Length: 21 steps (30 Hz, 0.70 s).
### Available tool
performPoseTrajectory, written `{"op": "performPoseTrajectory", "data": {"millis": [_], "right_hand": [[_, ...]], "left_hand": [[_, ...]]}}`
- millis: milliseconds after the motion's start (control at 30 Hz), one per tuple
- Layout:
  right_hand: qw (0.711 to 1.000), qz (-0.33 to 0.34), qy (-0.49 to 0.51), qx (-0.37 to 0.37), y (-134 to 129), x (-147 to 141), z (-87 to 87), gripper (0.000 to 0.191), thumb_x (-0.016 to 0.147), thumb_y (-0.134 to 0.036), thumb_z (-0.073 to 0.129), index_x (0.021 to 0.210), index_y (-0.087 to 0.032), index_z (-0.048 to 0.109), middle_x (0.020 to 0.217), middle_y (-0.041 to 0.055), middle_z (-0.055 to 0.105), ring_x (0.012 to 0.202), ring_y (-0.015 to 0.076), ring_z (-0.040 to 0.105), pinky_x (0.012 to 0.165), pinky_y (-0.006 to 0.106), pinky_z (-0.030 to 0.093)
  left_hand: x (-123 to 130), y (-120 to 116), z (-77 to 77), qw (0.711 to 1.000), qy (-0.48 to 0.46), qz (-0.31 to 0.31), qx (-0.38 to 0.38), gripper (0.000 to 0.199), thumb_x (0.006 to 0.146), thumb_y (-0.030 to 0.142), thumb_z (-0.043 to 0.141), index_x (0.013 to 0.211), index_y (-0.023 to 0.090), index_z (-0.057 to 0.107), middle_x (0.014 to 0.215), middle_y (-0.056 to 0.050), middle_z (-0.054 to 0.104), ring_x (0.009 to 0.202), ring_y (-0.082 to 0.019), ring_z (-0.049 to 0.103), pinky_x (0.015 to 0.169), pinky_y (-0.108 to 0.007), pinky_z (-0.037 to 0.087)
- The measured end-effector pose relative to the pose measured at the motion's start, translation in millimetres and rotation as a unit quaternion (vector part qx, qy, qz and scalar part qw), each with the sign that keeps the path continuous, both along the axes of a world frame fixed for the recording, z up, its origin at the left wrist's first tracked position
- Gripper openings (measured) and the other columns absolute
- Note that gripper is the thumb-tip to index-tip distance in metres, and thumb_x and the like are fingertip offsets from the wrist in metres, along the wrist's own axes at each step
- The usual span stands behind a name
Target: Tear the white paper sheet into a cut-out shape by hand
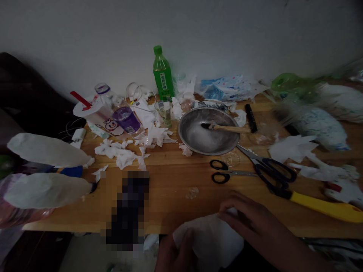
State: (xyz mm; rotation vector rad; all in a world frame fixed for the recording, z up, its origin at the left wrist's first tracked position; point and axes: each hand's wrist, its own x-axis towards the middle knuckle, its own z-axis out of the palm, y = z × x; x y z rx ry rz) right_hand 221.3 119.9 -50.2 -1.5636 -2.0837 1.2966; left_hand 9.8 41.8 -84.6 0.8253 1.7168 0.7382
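A white sheet of thin paper (212,238), perhaps tissue, is between my hands at the table's front edge. My left hand (178,251) grips its left side, with the thumb laid over the top. The fingers of my right hand (246,215) pinch its upper right corner. Beyond my hands lie small black-handled scissors (221,172) and larger dark-handled scissors (272,170). Behind these sits a metal bowl (195,145) with whitish contents and a wooden-handled brush (227,128) across it.
Two white paper-covered forms (48,190) lie at the left edge. Torn paper (121,155) litters the wooden table (164,185). A green bottle (163,75), a purple-labelled bottle (126,119) and a cup (96,115) stand behind. A yellow-handled tool (326,207) lies right; a pixelated dark object (127,207) left.
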Motion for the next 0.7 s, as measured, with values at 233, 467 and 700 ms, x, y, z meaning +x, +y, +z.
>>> {"op": "performPoseTrajectory", "data": {"millis": [233,467,700], "right_hand": [[0.998,-0.038,0.037,-0.023,14,-12,-4.5,0.019,0.096,-0.038,0.050,0.091,-0.027,0.065,0.085,-0.0032,0.071,0.076,0.0132,0.067,0.068,0.023,0.051],[0.994,0.010,0.043,0.101,20,-4,-20.0,0.017,0.097,-0.028,0.052,0.103,-0.028,0.068,0.104,0.0013,0.074,0.095,0.0170,0.070,0.084,0.030,0.054],[0.990,0.055,0.007,0.127,38,-5,-13.4,0.012,0.098,-0.024,0.053,0.096,-0.024,0.066,0.093,0.0005,0.069,0.086,0.0156,0.067,0.077,0.029,0.052]], "left_hand": [[-10,17,9.6,0.992,0.122,-0.035,-0.003,0.036,0.083,0.053,0.056,0.078,0.020,0.072,0.061,-0.003,0.072,0.059,-0.020,0.066,0.057,-0.027,0.049],[-21,29,-2.6,0.981,0.175,-0.064,0.062,0.038,0.084,0.050,0.058,0.108,0.023,0.069,0.102,-0.007,0.076,0.090,-0.024,0.071,0.080,-0.037,0.056],[-15,38,-14.8,0.960,0.234,-0.093,0.125,0.030,0.089,0.042,0.054,0.109,0.024,0.067,0.107,-0.008,0.073,0.099,-0.026,0.068,0.086,-0.045,0.054]]}}
